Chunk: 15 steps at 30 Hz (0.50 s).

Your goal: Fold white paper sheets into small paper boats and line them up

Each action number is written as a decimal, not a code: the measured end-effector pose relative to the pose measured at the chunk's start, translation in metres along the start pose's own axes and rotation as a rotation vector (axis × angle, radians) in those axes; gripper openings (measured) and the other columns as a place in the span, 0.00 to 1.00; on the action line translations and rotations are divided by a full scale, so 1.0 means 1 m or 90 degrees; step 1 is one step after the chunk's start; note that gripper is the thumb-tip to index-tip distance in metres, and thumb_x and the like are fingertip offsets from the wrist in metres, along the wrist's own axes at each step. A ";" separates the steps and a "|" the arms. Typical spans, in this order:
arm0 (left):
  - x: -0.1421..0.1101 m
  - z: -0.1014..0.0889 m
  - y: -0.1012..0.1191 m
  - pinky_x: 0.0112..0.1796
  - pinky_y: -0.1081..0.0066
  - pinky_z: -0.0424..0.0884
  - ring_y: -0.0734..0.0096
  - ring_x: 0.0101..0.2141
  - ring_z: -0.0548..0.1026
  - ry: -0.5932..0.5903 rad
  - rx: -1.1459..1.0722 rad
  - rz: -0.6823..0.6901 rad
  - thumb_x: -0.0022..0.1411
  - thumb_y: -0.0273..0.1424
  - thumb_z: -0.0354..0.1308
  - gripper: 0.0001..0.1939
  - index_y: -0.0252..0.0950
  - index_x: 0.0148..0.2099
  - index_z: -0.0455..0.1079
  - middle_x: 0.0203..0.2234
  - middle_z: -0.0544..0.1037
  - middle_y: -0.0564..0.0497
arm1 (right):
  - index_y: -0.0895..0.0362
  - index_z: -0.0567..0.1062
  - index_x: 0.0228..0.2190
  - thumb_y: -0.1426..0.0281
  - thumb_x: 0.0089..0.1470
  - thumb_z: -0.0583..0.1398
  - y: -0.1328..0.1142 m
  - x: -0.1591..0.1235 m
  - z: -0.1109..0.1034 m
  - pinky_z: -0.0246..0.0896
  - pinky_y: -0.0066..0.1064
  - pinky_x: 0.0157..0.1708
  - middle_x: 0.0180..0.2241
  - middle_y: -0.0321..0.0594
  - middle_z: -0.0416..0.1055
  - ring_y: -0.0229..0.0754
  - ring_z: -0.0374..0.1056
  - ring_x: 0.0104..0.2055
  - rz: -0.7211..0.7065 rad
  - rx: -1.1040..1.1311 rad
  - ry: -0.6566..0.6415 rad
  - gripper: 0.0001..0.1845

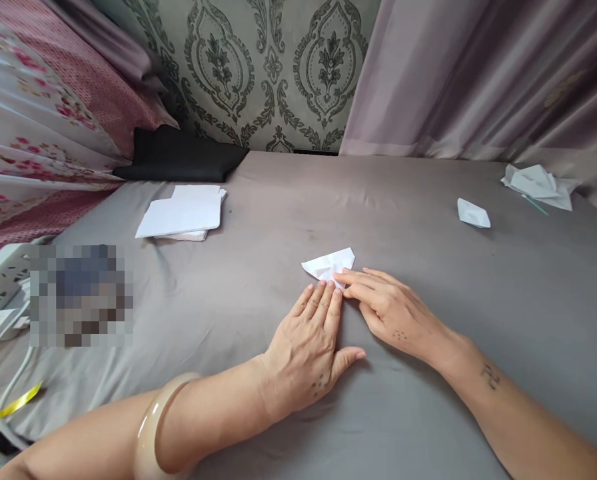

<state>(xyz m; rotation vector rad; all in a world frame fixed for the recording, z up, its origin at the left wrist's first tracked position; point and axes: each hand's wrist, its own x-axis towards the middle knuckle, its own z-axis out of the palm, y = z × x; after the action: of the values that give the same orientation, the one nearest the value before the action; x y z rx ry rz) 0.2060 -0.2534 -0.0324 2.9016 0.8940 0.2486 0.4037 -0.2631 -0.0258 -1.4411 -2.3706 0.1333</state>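
A small folded piece of white paper [331, 264] lies on the grey sheet in front of me, its near edge covered by my fingers. My left hand [312, 343] is flat, fingers stretched out side by side and thumb apart, with the fingertips at the paper's lower edge. From the right, my right hand [386, 300] rests its extended index finger on the paper. The other right fingers lie loosely spread beside it, with nothing visibly gripped.
A stack of white paper [183, 213] lies at the back left, near a black cloth [188, 155]. Folded paper [473, 213] and a loose paper pile [541, 185] with a thin green stick [536, 205] are at right. A power strip [3, 273] with cables stands left, near a yellow strip [19, 401].
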 end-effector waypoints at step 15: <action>0.004 -0.008 -0.003 0.60 0.54 0.56 0.45 0.60 0.62 0.040 0.059 -0.064 0.67 0.52 0.38 0.41 0.18 0.62 0.57 0.59 0.63 0.28 | 0.53 0.73 0.38 0.85 0.52 0.50 0.000 -0.001 0.001 0.60 0.44 0.58 0.54 0.38 0.71 0.42 0.65 0.57 0.002 0.010 0.010 0.20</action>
<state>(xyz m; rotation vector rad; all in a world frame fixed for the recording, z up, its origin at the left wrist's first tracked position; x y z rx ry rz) 0.2057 -0.2483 -0.0246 2.9362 1.0853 0.3005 0.4043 -0.2635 -0.0268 -1.4341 -2.3491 0.1408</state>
